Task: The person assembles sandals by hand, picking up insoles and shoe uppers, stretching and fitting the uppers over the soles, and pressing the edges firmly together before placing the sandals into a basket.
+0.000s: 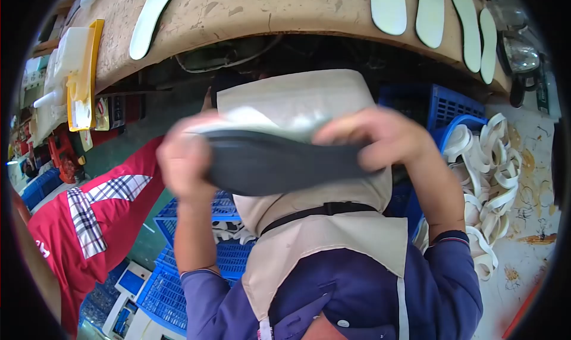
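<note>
Both hands hold a black shoe sole (285, 164) level in front of the apron, its long side across my view. My left hand (187, 156) wraps round the left end, blurred by motion. At the other end, my right hand (380, 139) grips with the thumb on the near side and fingers over the top edge. Along the sole's far edge shows a pale, whitish surface (256, 119), perhaps an insole, too smeared to make out. The beige apron (297, 96) lies over my lap right behind the sole.
White insoles (437, 13) lie on the worn bench (267, 7) ahead. A yellow tray (83, 78) stands at its left end. Blue crates (455, 105) and white straps (488, 185) are at the right. At the left is a person in a red shirt (113, 215).
</note>
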Demonstrator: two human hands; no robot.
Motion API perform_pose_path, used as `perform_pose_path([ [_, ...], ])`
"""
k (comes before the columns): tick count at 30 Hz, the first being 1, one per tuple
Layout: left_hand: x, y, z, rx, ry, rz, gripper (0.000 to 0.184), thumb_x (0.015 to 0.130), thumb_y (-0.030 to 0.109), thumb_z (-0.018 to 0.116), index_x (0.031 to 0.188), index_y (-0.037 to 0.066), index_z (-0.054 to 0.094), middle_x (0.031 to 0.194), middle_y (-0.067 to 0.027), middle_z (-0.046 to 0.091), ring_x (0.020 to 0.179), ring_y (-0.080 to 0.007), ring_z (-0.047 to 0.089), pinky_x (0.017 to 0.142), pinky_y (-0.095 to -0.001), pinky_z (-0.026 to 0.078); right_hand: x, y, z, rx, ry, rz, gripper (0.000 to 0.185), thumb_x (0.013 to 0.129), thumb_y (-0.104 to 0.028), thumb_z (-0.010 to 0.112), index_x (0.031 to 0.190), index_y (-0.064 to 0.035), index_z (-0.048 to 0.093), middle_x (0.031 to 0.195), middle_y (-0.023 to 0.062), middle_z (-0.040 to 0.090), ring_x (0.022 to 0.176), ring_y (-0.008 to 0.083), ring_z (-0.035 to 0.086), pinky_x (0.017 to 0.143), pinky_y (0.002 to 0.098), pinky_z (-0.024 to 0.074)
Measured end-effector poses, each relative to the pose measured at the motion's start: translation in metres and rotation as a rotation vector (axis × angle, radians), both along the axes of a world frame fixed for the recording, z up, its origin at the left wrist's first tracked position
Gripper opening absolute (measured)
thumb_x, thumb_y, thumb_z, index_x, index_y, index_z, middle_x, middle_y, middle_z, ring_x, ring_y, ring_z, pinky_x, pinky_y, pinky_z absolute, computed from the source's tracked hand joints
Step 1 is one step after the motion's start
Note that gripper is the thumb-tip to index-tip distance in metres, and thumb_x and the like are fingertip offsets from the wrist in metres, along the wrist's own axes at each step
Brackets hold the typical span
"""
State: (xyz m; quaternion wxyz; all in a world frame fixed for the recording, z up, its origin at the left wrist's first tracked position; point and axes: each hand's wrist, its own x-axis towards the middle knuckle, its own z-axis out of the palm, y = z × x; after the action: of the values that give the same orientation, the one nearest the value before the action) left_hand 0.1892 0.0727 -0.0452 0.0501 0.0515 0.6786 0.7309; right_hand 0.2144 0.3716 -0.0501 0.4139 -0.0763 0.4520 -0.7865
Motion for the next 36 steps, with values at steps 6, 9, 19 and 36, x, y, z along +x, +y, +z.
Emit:
perform_pose_path([
  [6,0.043,0.031,-0.054,0.159,0.035,-0.129,0.042,0.098,0.03,0.055,0.126,-0.001,0.061,0.131,-0.0148,0.057,0.123,-0.0264,0.052,0.105,-0.0429,0.04,-0.025,0.017,-0.005,-0.209,0.073,-0.612,0.035,0.091,-0.008,0.071,0.122,0.0034,0.061,0.116,0.011,0.069,0.107,0.0165,0.065,0.098,0.0342,0.051],
  [9,0.032,0.018,-0.092,0.616,-0.455,-0.149,0.065,0.104,0.051,0.042,0.142,-0.002,0.046,0.138,-0.0138,0.054,0.131,-0.0265,0.048,0.109,-0.0459,0.037,-0.027,0.0,-0.035,0.053,0.095,-0.359,0.033,0.09,-0.011,0.074,0.117,0.003,0.062,0.113,0.0105,0.069,0.096,0.012,0.067,0.086,0.0273,0.055],
  [19,0.006,0.031,-0.084,0.803,-0.477,-0.206,0.042,0.109,0.028,0.038,0.138,0.001,0.051,0.133,-0.0093,0.061,0.125,-0.0211,0.057,0.11,-0.0391,0.041,0.0,-0.045,-0.048,0.319,0.387,-0.371,0.05,0.097,-0.024,0.067,0.138,-0.0023,0.048,0.106,0.0086,0.068,0.09,0.0132,0.066,0.082,0.0285,0.0516],
  [36,-0.007,0.029,-0.069,0.453,-0.41,-0.099,0.035,0.107,0.029,0.047,0.117,-0.001,0.061,0.107,-0.0095,0.07,0.096,-0.0152,0.067,0.086,-0.0303,0.052,-0.005,-0.055,-0.067,0.312,0.407,-0.399,0.061,0.097,-0.021,0.067,0.15,-0.0039,0.041,0.122,0.0108,0.065,0.104,0.0148,0.063,0.091,0.0282,0.0505],
])
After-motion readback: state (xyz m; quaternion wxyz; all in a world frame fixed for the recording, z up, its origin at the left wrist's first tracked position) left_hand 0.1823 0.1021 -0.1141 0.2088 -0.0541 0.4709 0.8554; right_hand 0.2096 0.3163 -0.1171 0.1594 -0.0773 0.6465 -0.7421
